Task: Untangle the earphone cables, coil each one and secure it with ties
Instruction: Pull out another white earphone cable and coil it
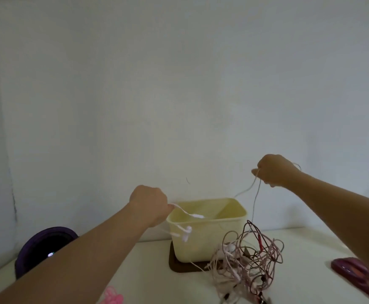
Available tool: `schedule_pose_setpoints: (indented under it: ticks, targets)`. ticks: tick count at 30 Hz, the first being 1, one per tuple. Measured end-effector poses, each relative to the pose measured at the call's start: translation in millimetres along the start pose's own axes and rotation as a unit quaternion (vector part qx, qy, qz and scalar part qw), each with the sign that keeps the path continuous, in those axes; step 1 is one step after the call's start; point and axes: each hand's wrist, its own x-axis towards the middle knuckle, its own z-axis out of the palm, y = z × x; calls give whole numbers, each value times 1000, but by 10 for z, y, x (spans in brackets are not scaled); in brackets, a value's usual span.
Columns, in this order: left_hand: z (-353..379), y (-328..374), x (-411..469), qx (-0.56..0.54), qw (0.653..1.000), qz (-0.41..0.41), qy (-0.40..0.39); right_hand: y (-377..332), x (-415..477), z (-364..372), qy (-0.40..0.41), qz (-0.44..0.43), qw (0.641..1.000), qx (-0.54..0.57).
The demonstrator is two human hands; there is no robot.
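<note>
place: likely a home room | signs: plain white wall [179, 84], white table [306, 249], cream storage bin [212, 240], brown coaster [175, 263]

Wall [179, 84] was plain off-white and filled most of the view. A thin dark crack [14, 205] ran down near the left edge, with a small dark mark [188, 180] lower mid-wall. White tabletop [306, 249] met the wall. Light was soft and diffuse.

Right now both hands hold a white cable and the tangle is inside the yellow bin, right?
Not quite: the head view shows the tangle on the table beside the yellow bin. Left hand and right hand do hold the white cable.
</note>
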Motion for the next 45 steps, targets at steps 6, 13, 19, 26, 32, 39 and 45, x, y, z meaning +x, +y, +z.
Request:
schedule_pose_setpoints:
  ticks: [6, 13, 19, 26, 32, 39, 45]
  targets:
    - [-23, 35, 94, -298, 953, 9, -50, -69, 65, -123, -50, 67, 846, 526]
    - [-425, 55, 169, -643, 761, -15, 85, -270, 78, -194, 128, -172, 960, 181]
    - [-680, 135, 183, -690, 707, 6, 155, -420, 115, -382, 108, -216, 962, 129]
    - [-619, 150, 107, -433, 899, -19, 67, -636, 15, -371, 90, -191, 963, 166]
    - [-520, 41, 94, -478, 871, -29, 111, -782, -54, -261, 75, -206, 962, 161]
    - [-472, -245, 95, -528, 819, -37, 221, -933, -84, -219, 67, -203, 958, 194]
    - [-446, -631, -96, -542, 799, -63, 252, -1197, -93, -189, 5, -218, 937, 274]
